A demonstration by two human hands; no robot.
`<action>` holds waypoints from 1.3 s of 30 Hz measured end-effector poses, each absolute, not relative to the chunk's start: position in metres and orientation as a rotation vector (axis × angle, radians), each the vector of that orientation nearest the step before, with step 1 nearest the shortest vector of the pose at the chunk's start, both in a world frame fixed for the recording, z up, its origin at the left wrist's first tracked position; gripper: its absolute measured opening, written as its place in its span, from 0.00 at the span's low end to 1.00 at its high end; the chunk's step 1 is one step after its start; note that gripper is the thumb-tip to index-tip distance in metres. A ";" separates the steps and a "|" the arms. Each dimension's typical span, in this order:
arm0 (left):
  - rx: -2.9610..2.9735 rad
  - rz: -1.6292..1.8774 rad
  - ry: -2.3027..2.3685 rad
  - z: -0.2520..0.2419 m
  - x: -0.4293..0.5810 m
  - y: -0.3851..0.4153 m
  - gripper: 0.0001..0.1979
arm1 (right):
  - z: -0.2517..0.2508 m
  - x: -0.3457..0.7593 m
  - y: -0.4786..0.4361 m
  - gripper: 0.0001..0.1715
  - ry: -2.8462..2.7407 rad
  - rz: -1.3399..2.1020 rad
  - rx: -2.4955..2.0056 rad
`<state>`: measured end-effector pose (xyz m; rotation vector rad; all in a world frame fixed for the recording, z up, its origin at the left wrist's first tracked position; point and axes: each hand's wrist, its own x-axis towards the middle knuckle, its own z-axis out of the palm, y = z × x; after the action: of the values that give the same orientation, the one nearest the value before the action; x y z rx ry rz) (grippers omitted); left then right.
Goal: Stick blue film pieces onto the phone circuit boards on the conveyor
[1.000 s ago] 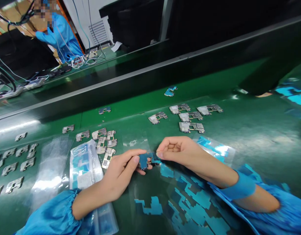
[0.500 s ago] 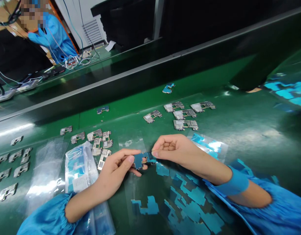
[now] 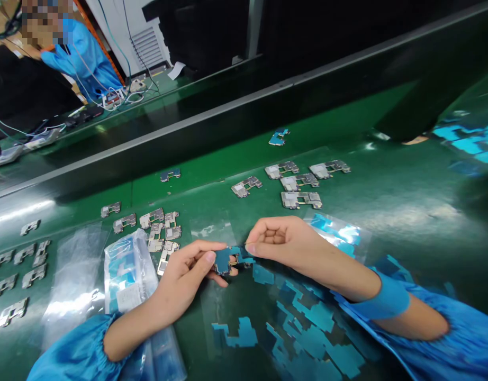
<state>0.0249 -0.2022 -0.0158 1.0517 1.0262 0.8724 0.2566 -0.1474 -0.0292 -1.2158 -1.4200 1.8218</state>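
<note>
My left hand (image 3: pixel 192 267) is closed on a small phone circuit board (image 3: pixel 224 260) by its left end, thumb on top and fingers beneath. Blue film covers the upper face of this board. At the right end, my right hand (image 3: pixel 273 238) pinches a corner of the blue film (image 3: pixel 246 254) between thumb and index finger; the exact contact is too small to make out. Right below my hands, a cut blue film piece (image 3: pixel 244 333) lies on a clear sheet. Beside it spread several more blue film pieces (image 3: pixel 313 338), partly overlapping.
Several bare circuit boards (image 3: pixel 301 199) lie beyond my hands, with more boards (image 3: pixel 25 254) at left. Two blue-faced boards (image 3: pixel 278 137) sit further back. A clear plastic bag (image 3: pixel 128 270) flanks my left forearm. A dark rail (image 3: pixel 212 116) crosses behind; a co-worker (image 3: pixel 85 55) is at far left.
The two blue-faced boards at the back have shifted slightly right, as has one board at the left. My hands keep nearly the same hold on the board and film.
</note>
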 end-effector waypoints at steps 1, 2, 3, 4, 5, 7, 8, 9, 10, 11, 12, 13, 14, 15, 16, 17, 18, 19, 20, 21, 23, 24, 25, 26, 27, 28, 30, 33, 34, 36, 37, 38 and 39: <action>1.057 0.870 1.029 -0.016 0.025 -0.202 0.11 | -0.029 0.257 -0.148 0.07 -1.427 1.818 -1.222; 1.063 0.869 1.029 -0.016 0.025 -0.202 0.11 | -0.029 0.256 -0.148 0.07 -1.434 1.815 -1.229; 1.065 0.866 1.031 -0.016 0.025 -0.202 0.11 | -0.029 0.256 -0.148 0.07 -1.441 1.812 -1.235; 1.066 0.867 1.032 -0.016 0.025 -0.202 0.11 | -0.028 0.256 -0.148 0.07 -1.447 1.812 -1.238; 1.064 0.868 1.034 -0.015 0.025 -0.201 0.11 | -0.028 0.255 -0.148 0.07 -1.452 1.813 -1.238; 1.055 0.866 1.040 -0.015 0.025 -0.201 0.11 | -0.027 0.255 -0.147 0.07 -1.454 1.818 -1.232; 1.052 0.863 1.044 -0.014 0.026 -0.201 0.11 | -0.026 0.256 -0.147 0.07 -1.453 1.822 -1.230; 1.049 0.861 1.047 -0.013 0.026 -0.201 0.11 | -0.026 0.256 -0.147 0.07 -1.453 1.825 -1.228; 1.050 0.859 1.049 -0.013 0.026 -0.202 0.11 | -0.026 0.256 -0.147 0.06 -1.454 1.824 -1.230; 1.051 0.856 1.052 -0.012 0.026 -0.202 0.11 | -0.027 0.256 -0.147 0.06 -1.456 1.822 -1.232; 1.054 0.855 1.054 -0.012 0.027 -0.202 0.11 | -0.027 0.256 -0.148 0.06 -1.461 1.819 -1.234; 1.056 0.855 1.057 -0.011 0.027 -0.202 0.11 | -0.027 0.256 -0.148 0.06 -1.467 1.817 -1.235; 1.058 0.857 1.057 -0.011 0.027 -0.202 0.11 | -0.027 0.256 -0.148 0.06 -1.472 1.815 -1.236; 1.058 0.858 1.058 -0.011 0.027 -0.202 0.11 | -0.027 0.256 -0.148 0.06 -1.475 1.812 -1.238; 1.057 0.859 1.059 -0.011 0.027 -0.202 0.11 | -0.027 0.256 -0.148 0.06 -1.481 1.811 -1.238; 1.057 0.859 1.061 -0.011 0.027 -0.202 0.11 | -0.027 0.256 -0.149 0.06 -1.486 1.809 -1.237; 1.057 0.859 1.062 -0.012 0.027 -0.202 0.11 | -0.028 0.256 -0.149 0.06 -1.489 1.807 -1.235; 1.059 0.859 1.063 -0.012 0.026 -0.202 0.11 | -0.028 0.256 -0.149 0.06 -1.491 1.805 -1.234; 1.061 0.858 1.062 -0.013 0.026 -0.203 0.11 | -0.028 0.255 -0.149 0.06 -1.490 1.801 -1.232; 1.063 0.856 1.063 -0.013 0.026 -0.203 0.12 | -0.028 0.255 -0.149 0.06 -1.489 1.798 -1.229; 1.064 0.855 1.066 -0.013 0.026 -0.203 0.12 | -0.027 0.255 -0.149 0.06 -1.485 1.793 -1.227; 1.063 0.853 1.073 -0.012 0.026 -0.202 0.12 | -0.026 0.255 -0.149 0.06 -1.487 1.793 -1.227; 1.063 0.849 1.083 -0.011 0.026 -0.202 0.12 | -0.026 0.255 -0.149 0.06 -1.491 1.791 -1.228; 1.065 0.843 1.099 -0.011 0.026 -0.202 0.12 | -0.026 0.255 -0.149 0.06 -1.496 1.789 -1.229; 1.070 0.834 1.116 -0.010 0.026 -0.202 0.12 | -0.026 0.255 -0.149 0.06 -1.501 1.786 -1.230; 1.076 0.826 1.131 -0.009 0.026 -0.202 0.12 | -0.026 0.255 -0.148 0.06 -1.505 1.784 -1.232; 1.085 0.809 1.148 -0.009 0.025 -0.202 0.11 | -0.027 0.256 -0.148 0.06 -1.515 1.785 -1.231; 1.091 0.805 1.139 -0.010 0.024 -0.203 0.11 | -0.028 0.257 -0.149 0.06 -1.515 1.796 -1.229; 1.093 0.804 1.138 -0.010 0.024 -0.203 0.11 | -0.028 0.257 -0.149 0.06 -1.509 1.801 -1.227; 1.099 0.803 1.138 -0.011 0.023 -0.204 0.11 | -0.027 0.257 -0.149 0.06 -1.495 1.806 -1.223; 1.102 0.800 1.140 -0.012 0.023 -0.204 0.12 | -0.027 0.256 -0.150 0.06 -1.493 1.804 -1.222; 1.106 0.799 1.139 -0.012 0.023 -0.204 0.12 | -0.026 0.256 -0.150 0.06 -1.495 1.802 -1.222; 1.107 0.798 1.137 -0.012 0.023 -0.204 0.12 | -0.026 0.255 -0.150 0.06 -1.499 1.796 -1.222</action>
<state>0.0227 -0.2041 -0.0123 1.1074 1.1367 0.7975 0.2550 -0.1499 -0.0259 -1.2224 -1.4994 1.7961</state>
